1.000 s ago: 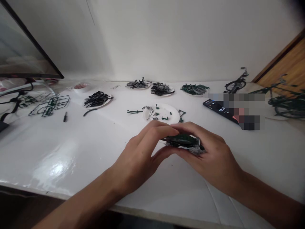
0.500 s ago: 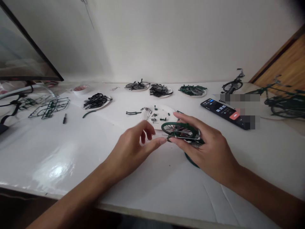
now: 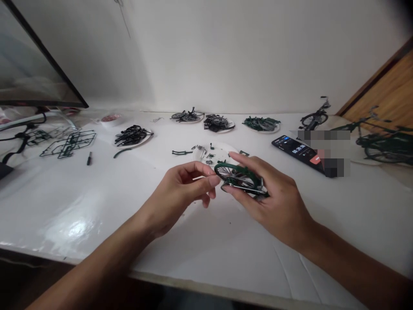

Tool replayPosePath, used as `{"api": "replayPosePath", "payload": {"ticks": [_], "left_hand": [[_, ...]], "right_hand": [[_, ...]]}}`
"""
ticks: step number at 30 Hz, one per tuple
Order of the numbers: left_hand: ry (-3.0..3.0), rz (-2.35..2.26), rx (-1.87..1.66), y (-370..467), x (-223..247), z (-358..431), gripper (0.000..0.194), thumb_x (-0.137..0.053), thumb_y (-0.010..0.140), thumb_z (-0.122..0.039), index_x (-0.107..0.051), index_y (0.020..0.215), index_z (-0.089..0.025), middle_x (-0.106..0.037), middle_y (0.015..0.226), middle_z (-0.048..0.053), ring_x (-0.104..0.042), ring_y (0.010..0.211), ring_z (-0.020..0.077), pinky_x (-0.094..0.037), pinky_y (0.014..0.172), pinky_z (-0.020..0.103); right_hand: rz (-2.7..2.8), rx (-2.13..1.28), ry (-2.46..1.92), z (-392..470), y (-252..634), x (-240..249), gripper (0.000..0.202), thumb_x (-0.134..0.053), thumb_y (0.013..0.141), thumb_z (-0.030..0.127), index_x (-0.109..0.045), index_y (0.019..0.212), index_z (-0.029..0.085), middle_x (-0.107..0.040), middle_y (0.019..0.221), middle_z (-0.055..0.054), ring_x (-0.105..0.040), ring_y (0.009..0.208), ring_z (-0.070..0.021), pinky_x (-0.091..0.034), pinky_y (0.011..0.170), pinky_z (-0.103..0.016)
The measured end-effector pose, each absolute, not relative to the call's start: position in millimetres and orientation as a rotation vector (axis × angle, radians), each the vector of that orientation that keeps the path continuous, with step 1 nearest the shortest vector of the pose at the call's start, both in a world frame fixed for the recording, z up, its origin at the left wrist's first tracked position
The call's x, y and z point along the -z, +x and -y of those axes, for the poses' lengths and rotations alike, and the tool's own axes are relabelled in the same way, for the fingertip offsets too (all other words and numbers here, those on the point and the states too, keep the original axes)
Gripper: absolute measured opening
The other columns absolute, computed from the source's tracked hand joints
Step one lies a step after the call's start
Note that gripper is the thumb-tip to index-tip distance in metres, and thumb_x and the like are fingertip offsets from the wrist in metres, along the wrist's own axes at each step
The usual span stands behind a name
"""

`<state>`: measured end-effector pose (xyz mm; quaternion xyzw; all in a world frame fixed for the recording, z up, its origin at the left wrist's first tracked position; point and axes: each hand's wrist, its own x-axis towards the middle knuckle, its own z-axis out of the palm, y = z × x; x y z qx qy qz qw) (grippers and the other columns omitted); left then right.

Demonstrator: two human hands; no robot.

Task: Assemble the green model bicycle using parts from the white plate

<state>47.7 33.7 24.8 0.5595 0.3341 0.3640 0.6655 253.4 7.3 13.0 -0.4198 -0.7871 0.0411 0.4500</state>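
My right hand (image 3: 274,193) grips a small green model bicycle (image 3: 237,174), its spoked wheel facing up and tilted between thumb and fingers. Part of the model is hidden behind the palm. Close by its left end, my left hand (image 3: 190,185) has thumb and forefinger pinched together; a thin, pale sliver shows at the tips, too small to name. Behind both hands lies a white paper plate (image 3: 222,150) with several small green and grey parts on it. A dark green forked part (image 3: 181,152) rests at the plate's left side.
Plates of black parts (image 3: 132,135), grey parts (image 3: 217,122) and green parts (image 3: 261,123) line the back. A phone (image 3: 298,150) with a running timer lies at right, near model bicycles (image 3: 380,137). Green sprue frames (image 3: 69,144) and a small screwdriver (image 3: 89,158) are at left.
My left thumb and forefinger have closed into a pinch at the wheel's left end. My right hand has shifted slightly left and tilted the model bicycle.
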Motion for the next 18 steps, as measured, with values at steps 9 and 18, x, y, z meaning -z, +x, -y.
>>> {"api": "replayPosePath", "payload": {"ticks": [9, 18], "left_hand": [[1.788, -0.812, -1.261, 58, -24, -19, 0.006, -0.070, 0.090, -0.024, -0.069, 0.090, -0.019, -0.057, 0.076, 0.001, -0.050, 0.069, 0.0124, -0.042, 0.061, 0.027], [1.926, -0.827, -1.279, 57, -19, -18, 0.003, -0.066, 0.093, -0.022, -0.066, 0.093, -0.019, -0.053, 0.072, -0.001, -0.045, 0.064, 0.0102, -0.038, 0.057, 0.026]], "right_hand": [[2.033, -0.098, -1.034, -8, 246, -15, 0.053, -0.065, 0.091, 0.019, -0.052, 0.142, 0.025, -0.068, 0.127, -0.008, -0.067, 0.114, -0.0223, -0.056, 0.100, -0.038], [2.053, -0.134, -1.033, -6, 244, -13, 0.053, -0.064, 0.092, 0.019, -0.051, 0.143, 0.025, -0.067, 0.129, -0.008, -0.066, 0.116, -0.0210, -0.054, 0.102, -0.035]]}}
